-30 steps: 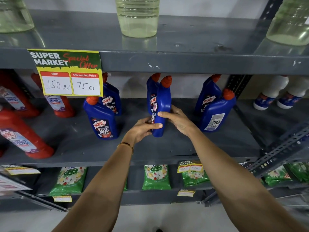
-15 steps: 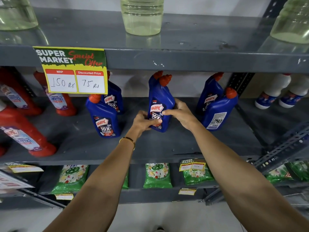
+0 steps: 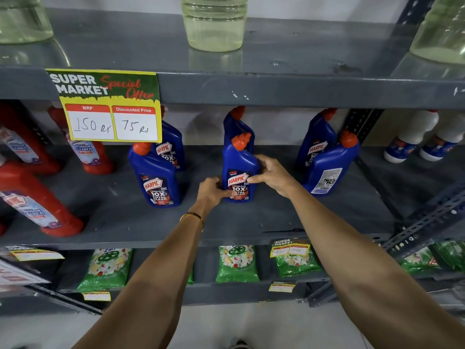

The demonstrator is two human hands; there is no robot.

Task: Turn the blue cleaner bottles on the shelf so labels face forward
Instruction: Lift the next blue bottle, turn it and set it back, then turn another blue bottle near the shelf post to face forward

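Several blue cleaner bottles with orange caps stand on the grey middle shelf (image 3: 251,222). The centre front bottle (image 3: 239,167) stands upright with its red-and-white label facing me. My left hand (image 3: 211,191) grips its lower left side and my right hand (image 3: 271,172) wraps its right side. Another blue bottle (image 3: 237,124) stands right behind it. The left front bottle (image 3: 157,180) and the one behind it (image 3: 171,147) show their front labels. At the right, the front bottle (image 3: 329,167) shows its white back label; the bottle behind it (image 3: 315,142) faces forward.
Red cleaner bottles (image 3: 37,200) fill the shelf's left end and white bottles (image 3: 412,139) the right end. A yellow price sign (image 3: 108,104) hangs from the upper shelf, which holds clear bottles (image 3: 214,21) of pale liquid. Green packets (image 3: 236,263) lie on the lower shelf.
The centre bottle was side-on with its edge toward me; both hands have turned it so its front label faces me, and it now stands on the shelf.
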